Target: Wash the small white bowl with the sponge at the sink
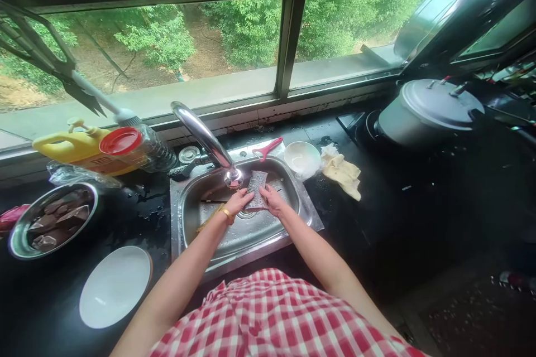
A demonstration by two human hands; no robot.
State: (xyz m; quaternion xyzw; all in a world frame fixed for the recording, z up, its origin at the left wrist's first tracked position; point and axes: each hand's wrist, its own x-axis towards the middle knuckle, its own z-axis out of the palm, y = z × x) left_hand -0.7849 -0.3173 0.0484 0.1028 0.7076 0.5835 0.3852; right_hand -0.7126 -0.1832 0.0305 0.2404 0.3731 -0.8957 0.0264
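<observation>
Left hand: the left hand, a gold bangle at its wrist, has its grip pinching the left edge of the scrubbing pad
Right hand: the right hand has its grip closed on the right edge of the same pad
Pad: a grey speckled piece held upright between both hands, over the sink and just below the spout of the tap
Sink: steel, wet inside, set in the dark surface
Left of the sink: a white plate near, a steel bowl of brown pieces farther, a yellow bottle lying with its red cap by the window
Right of the sink: a red-handled peeler on the far rim, a white bowl, a yellow cloth, then a lidded pressure cooker well apart at the far right
</observation>
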